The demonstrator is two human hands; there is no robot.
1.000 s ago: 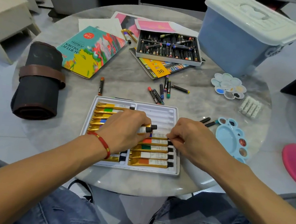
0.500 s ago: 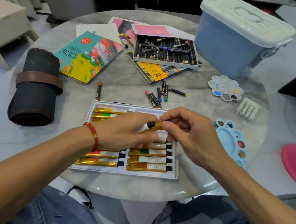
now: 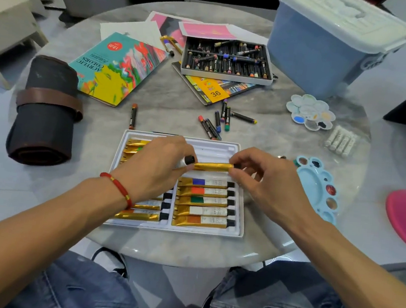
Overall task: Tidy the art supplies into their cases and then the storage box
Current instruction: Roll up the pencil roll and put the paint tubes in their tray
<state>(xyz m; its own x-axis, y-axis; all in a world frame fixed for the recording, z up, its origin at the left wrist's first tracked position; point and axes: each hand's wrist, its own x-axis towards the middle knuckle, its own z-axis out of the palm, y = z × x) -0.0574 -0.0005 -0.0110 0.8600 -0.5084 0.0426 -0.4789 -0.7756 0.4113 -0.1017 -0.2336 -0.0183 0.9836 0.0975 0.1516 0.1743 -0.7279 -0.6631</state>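
Note:
A white paint tray (image 3: 244, 149) lies at the table's near edge with several gold paint tubes (image 3: 204, 202) in its slots. My left hand (image 3: 158, 167) hovers over the tray's left half and grips a white tube with a black cap (image 3: 189, 160). My right hand (image 3: 263, 182) pinches the capped end of a gold tube (image 3: 213, 166), held level above the empty upper right slots. Its other end touches my left fingertips. The left column of tubes is partly hidden by my left hand.
An open pastel box (image 3: 227, 59) sits at the back, with loose pastels (image 3: 214, 126) and one more pastel (image 3: 133, 116) in front. The blue lidded storage box (image 3: 326, 49) stands back right. Two palettes (image 3: 310, 112) (image 3: 317, 189), white sticks (image 3: 340, 143), the acrylic lid (image 3: 116, 68) and a rolled case (image 3: 45, 111) surround the tray.
My right hand has lifted a gold tube out of the tray and now holds it level between both hands. My left hand has kept its capped tube and risen slightly.

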